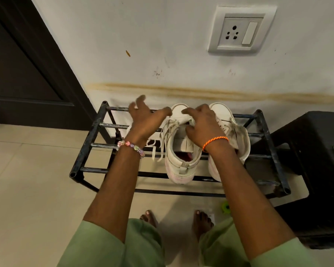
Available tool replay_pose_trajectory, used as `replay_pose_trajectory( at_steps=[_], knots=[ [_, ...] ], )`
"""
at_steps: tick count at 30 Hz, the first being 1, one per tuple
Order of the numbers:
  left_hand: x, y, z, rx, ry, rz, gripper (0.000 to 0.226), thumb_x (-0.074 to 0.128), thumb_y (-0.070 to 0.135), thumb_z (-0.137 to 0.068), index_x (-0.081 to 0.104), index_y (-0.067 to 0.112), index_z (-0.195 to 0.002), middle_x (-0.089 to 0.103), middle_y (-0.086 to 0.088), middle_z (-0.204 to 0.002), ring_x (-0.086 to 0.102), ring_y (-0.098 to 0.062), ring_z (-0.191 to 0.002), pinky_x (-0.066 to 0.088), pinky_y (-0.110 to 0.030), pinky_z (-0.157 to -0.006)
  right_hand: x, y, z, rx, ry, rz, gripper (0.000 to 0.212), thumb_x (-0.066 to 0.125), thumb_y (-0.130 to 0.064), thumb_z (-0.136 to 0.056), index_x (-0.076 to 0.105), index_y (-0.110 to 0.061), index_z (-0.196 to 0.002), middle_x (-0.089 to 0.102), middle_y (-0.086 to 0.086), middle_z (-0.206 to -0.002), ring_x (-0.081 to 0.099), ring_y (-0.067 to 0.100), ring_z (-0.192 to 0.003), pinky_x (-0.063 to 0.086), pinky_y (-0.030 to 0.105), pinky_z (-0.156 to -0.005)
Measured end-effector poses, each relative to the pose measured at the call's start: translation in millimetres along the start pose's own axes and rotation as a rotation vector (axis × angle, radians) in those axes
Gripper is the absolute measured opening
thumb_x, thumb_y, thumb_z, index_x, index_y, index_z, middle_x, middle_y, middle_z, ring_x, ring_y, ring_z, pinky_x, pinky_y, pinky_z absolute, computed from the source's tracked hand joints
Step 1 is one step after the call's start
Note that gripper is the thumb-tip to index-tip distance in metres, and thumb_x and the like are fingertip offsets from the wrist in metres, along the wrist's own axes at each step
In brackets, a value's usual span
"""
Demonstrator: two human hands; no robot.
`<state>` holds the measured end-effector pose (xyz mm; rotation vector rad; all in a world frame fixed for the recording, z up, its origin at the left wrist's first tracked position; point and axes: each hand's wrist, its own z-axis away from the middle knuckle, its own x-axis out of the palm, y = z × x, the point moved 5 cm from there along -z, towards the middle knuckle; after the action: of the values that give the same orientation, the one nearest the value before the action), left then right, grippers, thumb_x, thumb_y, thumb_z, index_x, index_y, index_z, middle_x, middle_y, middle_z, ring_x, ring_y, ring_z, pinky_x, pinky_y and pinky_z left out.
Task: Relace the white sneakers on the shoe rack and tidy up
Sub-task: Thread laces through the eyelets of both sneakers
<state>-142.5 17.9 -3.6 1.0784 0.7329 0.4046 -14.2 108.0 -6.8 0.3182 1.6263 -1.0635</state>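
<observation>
Head view looks down on the right hand [202, 126], whose grip is slack: fingers bent loosely over the tongue and laces of the left sneaker [181, 151], touching it, though whether they pinch anything cannot be told. Its wrist carries an orange braided cord [215, 142]. The left hand [145, 120] hovers beside that shoe with fingers spread apart, holding nothing, a beaded bracelet [131, 146] on its wrist. Flat off-white laces [158, 143] hang loose from the shoe's near side through the bars. Both scuffed white high-tops stand toes to the wall on the top tier of the shoe rack [96, 135], made of dark, chipped metal tubes. The right sneaker [233, 130] sits just beside the first. A black plastic stool [316, 160] stands right of the rack on pale floor tiles.
</observation>
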Motion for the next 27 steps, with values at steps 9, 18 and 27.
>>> replay_pose_trajectory(
  at_steps=[9, 18, 27],
  knots=[
    [42.9, -18.6, 34.2, 0.018, -0.013, -0.070, 0.047, 0.059, 0.034, -0.061, 0.042, 0.022, -0.103, 0.048, -0.005, -0.114, 0.050, -0.026, -0.111, 0.047, -0.043, -0.093, 17.8, 1.2, -7.3, 0.066, 0.082, 0.082, 0.023, 0.055, -0.014, -0.088, 0.068, -0.014, -0.107, 0.044, 0.012, -0.124, 0.038, 0.030, -0.120, 0.039, 0.034, -0.095],
    [44.8, -26.5, 38.4, 0.115, 0.186, -0.157, 0.030, 0.057, 0.018, -0.083, 0.057, 0.009, -0.112, 0.056, -0.012, -0.112, 0.055, -0.030, -0.102, 0.050, -0.043, -0.080, 15.0, 20.3, -14.0, 0.328, 0.102, -0.935, 0.027, 0.060, 0.006, -0.084, 0.058, -0.014, -0.066, 0.060, -0.002, -0.061, 0.052, 0.009, -0.063, 0.043, 0.020, -0.060],
    [49.2, -30.0, 38.8, 0.119, 0.192, -0.111, 0.042, 0.051, 0.012, -0.087, 0.058, 0.018, -0.128, 0.050, -0.011, -0.119, 0.049, -0.029, -0.113, 0.043, -0.032, -0.089, 14.1, 30.1, -13.4, 0.461, 0.186, -0.944, 0.012, 0.050, -0.008, -0.092, 0.055, -0.010, -0.081, 0.061, -0.002, -0.062, 0.057, 0.012, -0.059, 0.044, 0.020, -0.055]
  ],
)
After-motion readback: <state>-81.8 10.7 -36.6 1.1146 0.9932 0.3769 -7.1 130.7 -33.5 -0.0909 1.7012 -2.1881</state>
